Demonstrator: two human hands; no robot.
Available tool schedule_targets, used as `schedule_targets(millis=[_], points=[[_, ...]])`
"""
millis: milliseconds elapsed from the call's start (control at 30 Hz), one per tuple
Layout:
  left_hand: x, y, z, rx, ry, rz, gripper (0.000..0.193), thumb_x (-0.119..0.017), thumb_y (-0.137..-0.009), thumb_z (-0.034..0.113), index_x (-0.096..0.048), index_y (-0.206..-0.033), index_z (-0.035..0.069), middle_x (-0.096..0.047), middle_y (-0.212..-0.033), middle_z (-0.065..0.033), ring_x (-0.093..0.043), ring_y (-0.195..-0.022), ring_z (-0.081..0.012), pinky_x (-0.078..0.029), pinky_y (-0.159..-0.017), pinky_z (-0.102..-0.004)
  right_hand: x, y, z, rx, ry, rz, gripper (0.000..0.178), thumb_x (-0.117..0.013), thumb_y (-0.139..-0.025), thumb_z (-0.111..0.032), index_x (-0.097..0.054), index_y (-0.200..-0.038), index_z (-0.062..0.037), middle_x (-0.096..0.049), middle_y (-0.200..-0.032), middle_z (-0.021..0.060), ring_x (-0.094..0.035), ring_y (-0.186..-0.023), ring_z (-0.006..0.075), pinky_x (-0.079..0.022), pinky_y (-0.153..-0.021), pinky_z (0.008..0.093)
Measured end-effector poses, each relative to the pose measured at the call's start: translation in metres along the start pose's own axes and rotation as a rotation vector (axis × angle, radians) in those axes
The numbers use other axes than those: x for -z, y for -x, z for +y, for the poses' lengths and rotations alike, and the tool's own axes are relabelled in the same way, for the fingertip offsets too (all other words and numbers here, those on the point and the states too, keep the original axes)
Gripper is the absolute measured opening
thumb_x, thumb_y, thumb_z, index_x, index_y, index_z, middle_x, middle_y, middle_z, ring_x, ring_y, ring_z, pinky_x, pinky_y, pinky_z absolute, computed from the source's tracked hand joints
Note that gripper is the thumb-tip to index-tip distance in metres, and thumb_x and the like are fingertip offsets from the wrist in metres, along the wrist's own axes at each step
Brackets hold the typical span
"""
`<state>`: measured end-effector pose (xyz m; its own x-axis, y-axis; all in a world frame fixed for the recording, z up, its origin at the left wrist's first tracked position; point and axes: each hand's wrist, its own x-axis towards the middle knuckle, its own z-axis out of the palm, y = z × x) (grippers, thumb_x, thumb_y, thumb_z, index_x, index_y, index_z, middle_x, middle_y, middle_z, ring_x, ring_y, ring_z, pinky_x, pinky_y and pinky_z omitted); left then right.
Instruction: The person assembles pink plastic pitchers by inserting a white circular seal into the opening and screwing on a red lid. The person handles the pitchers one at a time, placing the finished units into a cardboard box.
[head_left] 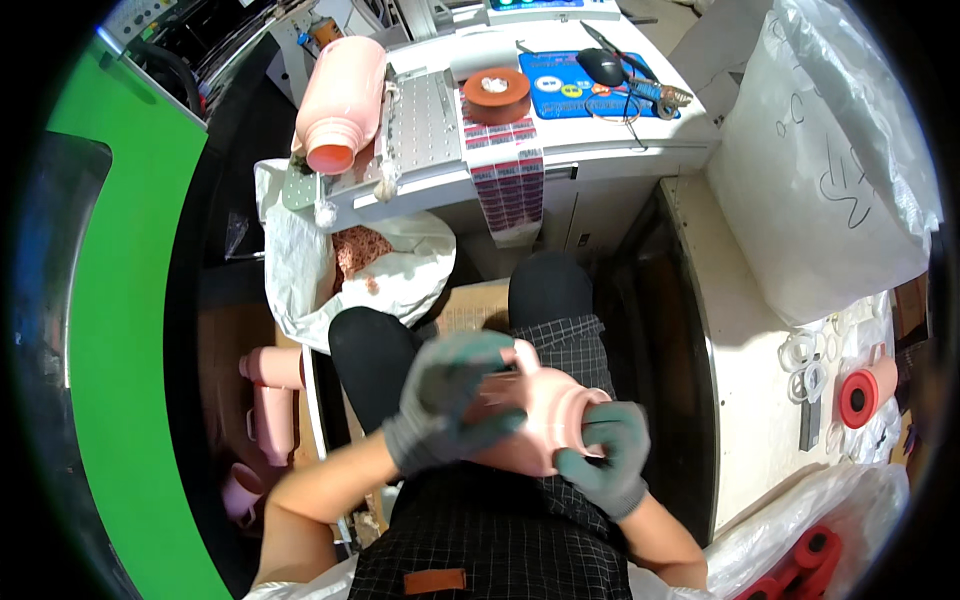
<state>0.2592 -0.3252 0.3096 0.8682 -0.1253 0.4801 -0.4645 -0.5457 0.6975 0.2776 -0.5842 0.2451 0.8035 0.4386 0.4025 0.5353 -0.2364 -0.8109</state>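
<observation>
A seated person holds a pink plastic jug [535, 415] in the lap, over a dark checked apron. The left hand [445, 405], in a grey-green glove, is wrapped over the body of the jug with the fingers closed on it. The right hand [605, 450], gloved the same way, pinches at the jug's open mouth, thumb and fingers pressed on the rim. This jug looks to be mid-handling: it is neither set on the bench nor put down with the others. Whether something is being trimmed or peeled at the rim is hard to tell, as motion blur smears the hands.

A large white sack [830, 170] fills the upper right. Straight ahead a white workbench [560, 150] carries a second pink jug [340, 100] lying on its side on a metal plate, a brown tape roll [496, 92], a strip of red and white labels [505, 180] hanging over the edge, and a blue mat with a computer mouse [600, 66]. Below the bench an open white bag [300, 270] holds pinkish scraps. More pink jugs [270, 395] lie on the floor at the left, beside a green machine panel [120, 330]. A side table on the right holds a red tape roll [858, 397] and clear rings [805, 365].
</observation>
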Motion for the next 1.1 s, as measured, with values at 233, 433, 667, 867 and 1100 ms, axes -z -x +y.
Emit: schedule_targets(millis=[233,433,667,867,1100], points=[[-0.049,0.03,0.01,0.006,0.017,-0.262,0.059,-0.083,-0.086,0.038,-0.064,-0.133,0.007,-0.066,-0.131,-0.014,-0.061,-0.125,-0.0348,-0.048,-0.106,-0.0509,0.047,0.04,-0.006,-1.123,-0.734,-0.133,0.086,-0.075,-0.091,-0.039,-0.036,-0.152,0.0072,-0.07,-0.106,0.0153,-0.067,-0.06,0.0144,-0.053,-0.049,0.0239],[0.005,-0.121,-0.076,0.135,-0.239,0.21,0.035,-0.08,-0.089,0.023,-0.068,-0.117,0.006,-0.07,-0.118,-0.0136,-0.067,-0.104,-0.0315,-0.054,-0.094,-0.0421,0.048,0.036,0.017,-0.643,-0.67,0.296,0.1,-0.077,-0.089,-0.049,-0.032,-0.156,0.0093,-0.063,-0.13,0.0214,-0.068,-0.103,0.0246,-0.057,-0.085,0.0328],[-0.011,-0.211,-0.208,0.193,-0.613,0.1,0.032,-0.079,-0.085,0.027,-0.073,-0.11,0.007,-0.07,-0.111,-0.009,-0.064,-0.108,-0.0317,-0.052,-0.096,-0.044,0.021,0.028,0.026,-0.356,-0.056,0.331,0.109,-0.085,-0.077,-0.024,-0.025,-0.164,0.0038,-0.042,-0.16,0.0243,-0.051,-0.14,0.0321,-0.044,-0.115,0.0429],[-0.009,-0.219,-0.211,0.245,-0.558,0.03,0.021,-0.074,-0.089,0.029,-0.077,-0.1,0.012,-0.068,-0.108,-0.0066,-0.063,-0.105,-0.0299,-0.052,-0.097,-0.0441,0.018,0.026,0.023,-0.32,0.032,0.298,0.11,-0.083,-0.072,-0.016,-0.026,-0.164,0.0025,-0.042,-0.161,0.0239,-0.055,-0.138,0.0324,-0.048,-0.111,0.0432],[-0.014,-0.214,-0.203,0.239,-0.608,0.063,0.018,-0.076,-0.087,0.028,-0.076,-0.096,0.013,-0.07,-0.108,-0.0049,-0.065,-0.106,-0.0293,-0.053,-0.095,-0.0438,0.017,0.022,0.017,-0.33,-0.058,0.305,0.105,-0.076,-0.073,-0.003,-0.026,-0.164,0.0033,-0.043,-0.161,0.0197,-0.05,-0.141,0.0273,-0.043,-0.116,0.0405]])
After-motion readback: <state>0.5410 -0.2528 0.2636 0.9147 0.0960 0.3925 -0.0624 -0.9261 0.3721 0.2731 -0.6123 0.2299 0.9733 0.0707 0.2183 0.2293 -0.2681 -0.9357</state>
